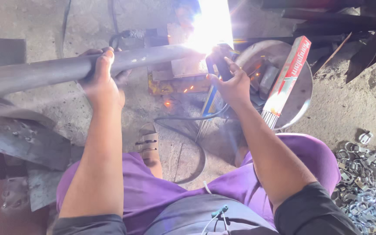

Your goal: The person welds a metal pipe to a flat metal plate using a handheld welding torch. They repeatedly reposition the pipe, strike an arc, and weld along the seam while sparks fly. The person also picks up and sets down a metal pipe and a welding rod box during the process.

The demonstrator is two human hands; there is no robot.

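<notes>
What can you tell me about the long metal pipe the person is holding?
The pipe is a long, round, grey tube, seemingly bare steel, dull with pale scuffs. It lies nearly level, running from the left edge up to the bright welding glare at its far end. The left hand wraps over it from above. The right hand holds a dark welding holder near that end.

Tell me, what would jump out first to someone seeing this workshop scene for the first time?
The white welding glare at top centre, where the right hand holds a dark electrode holder to the end of a long grey pipe. The left hand grips that pipe from above. At lower right lies a heap of shiny metal clips on the floor.
</notes>
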